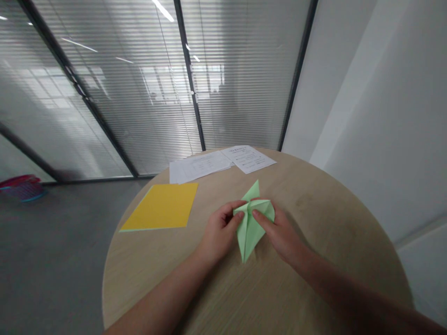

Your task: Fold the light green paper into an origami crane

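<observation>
A light green sheet of folded origami paper (250,232) is held up between my two hands, just over the table. One long point of it aims down toward me and another sticks up on the far side. My left hand (220,228) pinches its left flap, thumb on top and fingers behind. On the other side my right hand (282,230) grips the right flap, its thumb pressed near the centre crease. The fingers of my right hand are mostly hidden behind the paper.
A stack of yellow paper (160,205), with a green edge underneath, lies on the round wooden table (331,223) at left. White printed sheets (204,166) lie at the far edge. A red and blue basket (24,188) stands on the floor. Glass panels with blinds rise behind.
</observation>
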The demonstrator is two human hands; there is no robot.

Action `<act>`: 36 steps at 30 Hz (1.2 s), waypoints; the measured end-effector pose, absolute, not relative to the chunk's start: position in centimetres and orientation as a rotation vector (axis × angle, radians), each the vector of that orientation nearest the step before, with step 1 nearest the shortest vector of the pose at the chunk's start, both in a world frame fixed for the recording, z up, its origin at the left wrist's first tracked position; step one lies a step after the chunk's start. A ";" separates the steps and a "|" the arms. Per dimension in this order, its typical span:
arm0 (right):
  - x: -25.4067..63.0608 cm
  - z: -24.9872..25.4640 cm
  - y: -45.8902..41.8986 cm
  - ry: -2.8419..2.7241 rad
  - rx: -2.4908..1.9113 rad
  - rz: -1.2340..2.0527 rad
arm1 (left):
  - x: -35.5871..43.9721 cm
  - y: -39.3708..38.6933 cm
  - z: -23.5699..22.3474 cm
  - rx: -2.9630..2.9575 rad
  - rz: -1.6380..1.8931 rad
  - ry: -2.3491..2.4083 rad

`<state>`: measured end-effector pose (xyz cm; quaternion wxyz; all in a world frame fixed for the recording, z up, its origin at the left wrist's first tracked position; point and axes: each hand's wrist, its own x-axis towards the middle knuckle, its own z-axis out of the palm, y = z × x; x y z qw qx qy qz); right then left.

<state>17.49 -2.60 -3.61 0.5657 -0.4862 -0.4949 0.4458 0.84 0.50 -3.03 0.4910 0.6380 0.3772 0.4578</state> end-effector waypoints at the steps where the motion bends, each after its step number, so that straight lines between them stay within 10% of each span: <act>1: 17.5 -3.5 -2.6 -1.162 -1.147 1.026 | 0.8 0.5 -3.0 1.542 1.115 0.918; 36: 17.3 -4.9 -1.7 -1.080 -0.930 1.222 | 0.2 0.4 -3.0 1.821 1.133 0.857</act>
